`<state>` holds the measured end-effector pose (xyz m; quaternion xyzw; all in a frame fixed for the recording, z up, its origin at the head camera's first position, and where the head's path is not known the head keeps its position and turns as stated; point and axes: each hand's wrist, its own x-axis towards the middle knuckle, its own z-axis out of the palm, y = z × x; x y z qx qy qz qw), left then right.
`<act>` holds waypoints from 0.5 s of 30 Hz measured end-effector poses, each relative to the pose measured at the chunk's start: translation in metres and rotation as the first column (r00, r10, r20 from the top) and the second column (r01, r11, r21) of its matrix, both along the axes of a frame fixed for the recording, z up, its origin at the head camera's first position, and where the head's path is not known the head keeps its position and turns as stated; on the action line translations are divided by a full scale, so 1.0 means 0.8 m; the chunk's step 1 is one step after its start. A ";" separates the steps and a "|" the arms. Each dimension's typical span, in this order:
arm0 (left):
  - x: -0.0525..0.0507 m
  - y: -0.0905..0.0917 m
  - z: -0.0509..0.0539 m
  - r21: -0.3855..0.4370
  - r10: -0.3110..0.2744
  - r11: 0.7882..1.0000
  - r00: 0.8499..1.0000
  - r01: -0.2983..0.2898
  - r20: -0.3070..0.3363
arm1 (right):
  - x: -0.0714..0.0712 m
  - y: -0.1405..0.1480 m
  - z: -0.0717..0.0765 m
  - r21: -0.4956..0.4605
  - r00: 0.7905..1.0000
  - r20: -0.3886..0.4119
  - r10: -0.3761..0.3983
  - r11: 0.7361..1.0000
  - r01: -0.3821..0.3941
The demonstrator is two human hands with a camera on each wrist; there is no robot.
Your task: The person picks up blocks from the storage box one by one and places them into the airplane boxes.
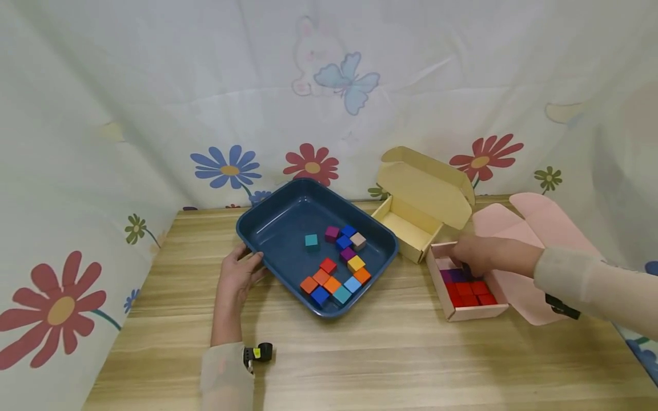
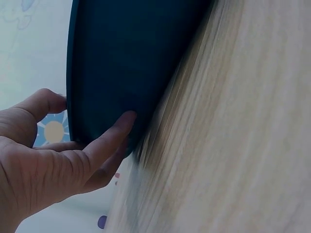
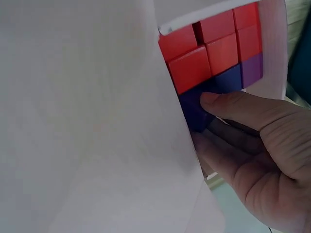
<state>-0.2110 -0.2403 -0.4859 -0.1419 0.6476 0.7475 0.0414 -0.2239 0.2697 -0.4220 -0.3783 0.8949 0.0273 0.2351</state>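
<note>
Indigo cube inside pink box rim

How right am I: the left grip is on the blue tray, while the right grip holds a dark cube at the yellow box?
Wrong box: the head view shows the right grip at the pink box. The rest is right.

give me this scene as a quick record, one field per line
left grip: holds blue tray near its left corner
right grip: pinches dark block inside pink box
tray contents: loose blocks in mixed colours, including teal, orange, yellow and blue
pink box contents: red blocks, then darker blue and purple ones
yellow box: lid up, between tray and pink box, no block seen inside
surface: wood-grain table
backdrop: flower-print cloth
</note>
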 end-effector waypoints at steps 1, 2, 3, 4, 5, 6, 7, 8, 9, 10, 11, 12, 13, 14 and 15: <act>0.000 0.000 -0.001 0.002 0.001 1.000 1.000 -0.001 -0.001 | 0.000 -0.001 -0.001 0.013 1.000 0.014 -0.004 1.000 0.004; 0.000 0.000 -0.001 0.002 0.001 1.000 1.000 -0.001 -0.001 | -0.001 -0.001 -0.003 0.027 1.000 0.025 -0.011 1.000 0.010; 0.000 0.000 -0.001 0.003 0.001 1.000 1.000 -0.001 0.002 | -0.001 -0.002 -0.003 0.036 0.999 0.038 -0.014 0.999 0.013; 0.000 0.000 0.000 0.003 0.000 1.000 1.000 0.000 0.002 | -0.001 -0.002 -0.004 0.043 0.998 0.052 -0.021 0.999 0.019; 0.000 0.001 0.000 0.004 -0.001 1.000 1.000 0.001 0.002 | -0.001 -0.002 -0.004 0.051 0.998 0.063 -0.028 0.998 0.025; 0.000 0.001 0.000 0.004 -0.004 1.000 1.000 0.004 0.002 | -0.002 -0.002 -0.003 0.052 0.995 0.079 -0.053 0.997 0.049; 0.000 0.000 0.001 0.003 -0.003 1.000 1.000 0.003 0.005 | -0.002 -0.002 -0.003 0.052 0.993 0.090 -0.072 0.996 0.068; 0.000 0.000 0.001 0.001 -0.003 1.000 1.000 0.003 0.007 | -0.002 -0.002 -0.002 0.051 0.991 0.100 -0.084 0.995 0.080; 0.000 0.000 0.002 0.001 -0.002 1.000 1.000 0.002 0.008 | -0.003 -0.002 -0.001 0.048 0.990 0.107 -0.089 0.995 0.084; 0.000 0.000 0.002 -0.002 0.000 1.000 1.000 0.000 0.007 | -0.003 -0.002 0.000 0.045 0.988 0.118 -0.100 0.994 0.095; 0.001 0.000 0.002 -0.002 0.003 1.000 1.000 -0.003 0.008 | -0.003 -0.002 0.000 0.043 0.988 0.121 -0.101 0.994 0.096; 0.001 -0.001 0.002 -0.003 0.004 1.000 1.000 -0.004 0.009 | -0.004 -0.002 0.001 0.040 0.987 0.123 -0.101 0.995 0.096; 0.001 -0.001 0.001 -0.005 0.004 1.000 1.000 -0.004 0.010 | -0.004 -0.002 0.001 0.038 0.987 0.125 -0.097 0.995 0.093; 0.001 -0.001 0.001 -0.003 0.003 1.000 1.000 -0.003 0.008 | -0.003 -0.002 0.001 0.037 0.987 0.128 -0.094 0.995 0.090; 0.000 0.000 0.001 -0.002 0.003 1.000 1.000 -0.003 0.006 | -0.003 -0.002 0.001 0.035 0.988 0.127 -0.090 0.996 0.087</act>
